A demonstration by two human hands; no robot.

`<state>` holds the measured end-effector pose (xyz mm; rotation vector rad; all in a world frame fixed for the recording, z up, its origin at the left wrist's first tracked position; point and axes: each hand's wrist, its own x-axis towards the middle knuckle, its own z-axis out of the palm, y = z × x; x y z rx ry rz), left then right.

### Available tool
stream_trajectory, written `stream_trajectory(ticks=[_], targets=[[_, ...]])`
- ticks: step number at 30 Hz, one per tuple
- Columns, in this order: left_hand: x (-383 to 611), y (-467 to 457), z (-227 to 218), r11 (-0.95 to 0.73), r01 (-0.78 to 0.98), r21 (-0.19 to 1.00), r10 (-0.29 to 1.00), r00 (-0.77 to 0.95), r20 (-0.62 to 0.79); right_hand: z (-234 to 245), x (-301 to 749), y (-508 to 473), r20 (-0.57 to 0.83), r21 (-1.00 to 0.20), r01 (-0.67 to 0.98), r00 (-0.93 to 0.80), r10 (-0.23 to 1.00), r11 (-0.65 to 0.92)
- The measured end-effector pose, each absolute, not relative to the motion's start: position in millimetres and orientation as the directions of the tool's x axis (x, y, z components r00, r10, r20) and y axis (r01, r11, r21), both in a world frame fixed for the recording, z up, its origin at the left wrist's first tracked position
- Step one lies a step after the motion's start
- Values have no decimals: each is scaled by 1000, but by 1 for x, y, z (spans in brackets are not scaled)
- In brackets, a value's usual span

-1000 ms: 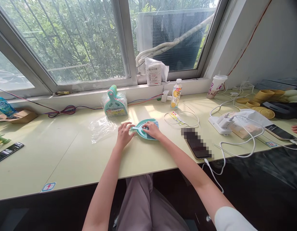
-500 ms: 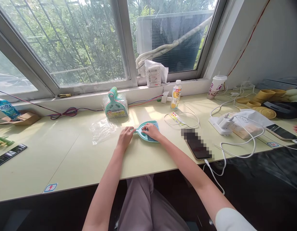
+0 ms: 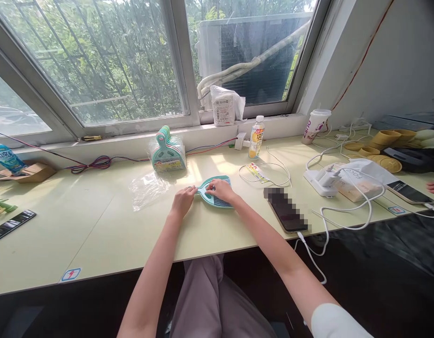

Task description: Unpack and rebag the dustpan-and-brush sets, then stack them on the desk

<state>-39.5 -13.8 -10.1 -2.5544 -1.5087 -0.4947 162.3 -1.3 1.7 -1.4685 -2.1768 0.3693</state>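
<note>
Since a second ago, the left hand has drawn its spread fingers together and now grips the handle end of the green dustpan. Its partner, the right hand, has hardly shifted: fingers bent down over the broad end and its blue bristles, though from here I cannot tell whether they clamp anything. The green dustpan lies flat on the pale table, handle to the left.

Just left of the green dustpan and a little beyond, a crumpled clear bag lies near a wrapped stack of dustpans; the yellow label there is too small to read. To the right of the green dustpan, a loose yellow-and-pink label lies beside a looped cable, its print unreadable. Beyond that stands a drink bottle with a yellow label. Nearer the table edge, right of the green dustpan, lies a phone. Much farther right, a soft white pack carries grey letters that seem to read "Face", and behind it a cup bears purple lettering.
</note>
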Motion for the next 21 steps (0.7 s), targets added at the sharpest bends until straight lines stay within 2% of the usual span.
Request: stream_trajectory(ticks=[4,7,11,14,16,18,20,21], targets=[[-37,-14,-12,-456,889,25,851,428,305,5,161,-3,231,-414,831,-300,926,373],[-35,-16,-14,-460,886,58,853,423,305,6,160,-5,212,-379,855,-291,933,353],[-35,-19,-17,-513,855,76,808,451,379,2,162,-6,241,-359,859,-291,926,364],[-35,-19,-14,-488,864,126,795,380,472,0,162,-7,275,-375,847,-287,918,377],[-34,-19,-9,-443,865,236,789,252,560,0,160,-8,283,-444,823,-247,927,355],[-30,-21,-4,-411,806,425,797,91,598,2,157,-10,316,-526,792,-156,936,309],[-23,-25,0,-400,627,668,873,38,487,5,153,-12,369,-591,764,-31,929,260],[-19,-27,1,-374,499,782,920,94,381,6,151,-14,394,-615,752,31,919,238]])
